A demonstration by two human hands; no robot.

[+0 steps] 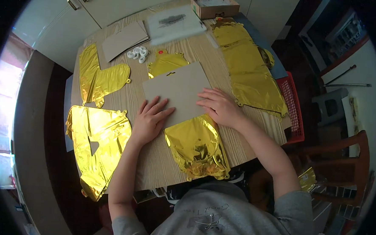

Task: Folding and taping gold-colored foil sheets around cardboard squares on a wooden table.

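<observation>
A grey-brown cardboard sheet (178,91) with a small hanging slot lies across a flat gold foil balloon (197,145) in the middle of the table. The balloon shows beyond the card's near edge, and gold foil (167,64) with a red dot shows past its far edge. My left hand (150,120) rests open at the card's left edge, fingers spread. On the right edge lies my right hand (218,105), its fingers stretched out over the card. What is under the card is hidden.
Flat gold foil balloons (98,76) lie along the table's left side, more (250,67) along the right. Farther back are cardboard sheets (124,41), white ribbon rolls (138,53), clear plastic bags (176,25) and an open carton (215,8). A red basket (291,108) stands beside the right edge.
</observation>
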